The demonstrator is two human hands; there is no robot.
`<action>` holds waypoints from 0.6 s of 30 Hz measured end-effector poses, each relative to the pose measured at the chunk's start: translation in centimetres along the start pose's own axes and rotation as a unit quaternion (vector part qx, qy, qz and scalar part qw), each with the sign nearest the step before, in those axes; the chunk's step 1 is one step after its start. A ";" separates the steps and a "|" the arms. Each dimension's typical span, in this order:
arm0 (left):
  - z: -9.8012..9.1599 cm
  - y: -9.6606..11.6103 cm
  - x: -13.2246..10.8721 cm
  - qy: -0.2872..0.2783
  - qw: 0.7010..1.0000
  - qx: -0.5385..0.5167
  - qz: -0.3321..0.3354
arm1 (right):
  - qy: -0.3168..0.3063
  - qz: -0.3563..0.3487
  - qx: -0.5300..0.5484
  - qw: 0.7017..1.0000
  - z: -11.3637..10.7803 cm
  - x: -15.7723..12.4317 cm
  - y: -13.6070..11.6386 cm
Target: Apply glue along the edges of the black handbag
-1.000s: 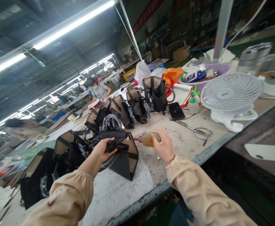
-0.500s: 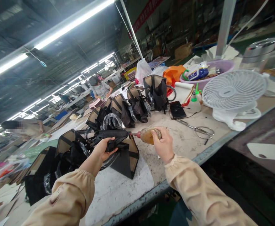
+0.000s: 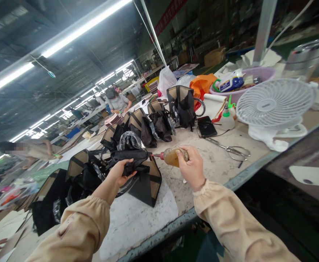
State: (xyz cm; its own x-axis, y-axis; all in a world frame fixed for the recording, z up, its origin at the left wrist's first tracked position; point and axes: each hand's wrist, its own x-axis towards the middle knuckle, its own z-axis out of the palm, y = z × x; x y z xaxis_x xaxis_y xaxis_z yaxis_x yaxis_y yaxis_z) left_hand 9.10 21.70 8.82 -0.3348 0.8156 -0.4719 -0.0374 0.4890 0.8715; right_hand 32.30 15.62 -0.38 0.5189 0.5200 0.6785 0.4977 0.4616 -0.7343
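Observation:
My left hand [image 3: 123,174] is closed on the black lining of a handbag [image 3: 144,187], thumb on top and fingers underneath. The bag's stiff dark panel with a tan inner face rests on a white sheet [image 3: 148,222]. In my right hand [image 3: 192,165] is a squeeze bottle [image 3: 172,157] of amber liquid, held on its side. Its thin reddish nozzle points left, its tip at the edge of the folded lining; whether it touches I cannot tell. Plastic-wrapped handles [image 3: 132,140] stand just behind the lining.
Several black bags [image 3: 179,105] line the table to the back and left. On the right are scissors [image 3: 231,150], a black phone-like item [image 3: 206,126], a green-tipped bottle [image 3: 227,118], a white fan [image 3: 274,103] and a purple basin [image 3: 263,74]. Two people [image 3: 118,102] work farther off.
The bottle and my right hand have shifted very slightly to the right. My left hand keeps its hold on the lining. The view has tilted a little.

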 end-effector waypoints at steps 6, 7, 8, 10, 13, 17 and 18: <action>0.0 0.0 -0.3 -0.004 1.000 0.005 0.001 | -0.026 -0.039 0.008 0.999 -0.4 0.0 -1.0; 0.0 0.0 -0.3 -0.005 1.000 0.004 0.001 | -0.032 -0.045 0.012 0.998 -0.5 -0.1 -1.1; 0.0 0.0 -0.3 -0.005 1.000 0.004 0.001 | -0.038 -0.050 0.016 0.998 -0.6 -0.1 -1.2; 0.0 0.1 -0.4 -0.003 1.000 0.003 0.002 | -0.044 -0.056 0.021 0.997 -0.6 -0.1 -1.1; 0.0 0.1 -0.4 0.001 1.000 0.003 0.001 | -0.032 -0.052 0.015 0.998 -0.4 -0.1 -0.8; -0.1 0.1 -0.4 -0.004 1.000 0.007 0.002 | -0.018 -0.063 0.004 0.998 0.0 -0.2 -0.2; -0.1 0.1 -0.3 -0.004 1.000 0.008 0.004 | -0.022 -0.072 0.003 0.997 0.1 -0.3 -0.1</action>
State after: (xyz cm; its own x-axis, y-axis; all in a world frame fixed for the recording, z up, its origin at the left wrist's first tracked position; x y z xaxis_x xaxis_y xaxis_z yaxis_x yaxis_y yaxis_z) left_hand 9.15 21.46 9.09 -0.3267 0.8220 -0.4665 -0.0198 0.4875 0.8729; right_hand 32.05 15.53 -0.51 0.4119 0.4787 0.7754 0.5602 0.5380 -0.6298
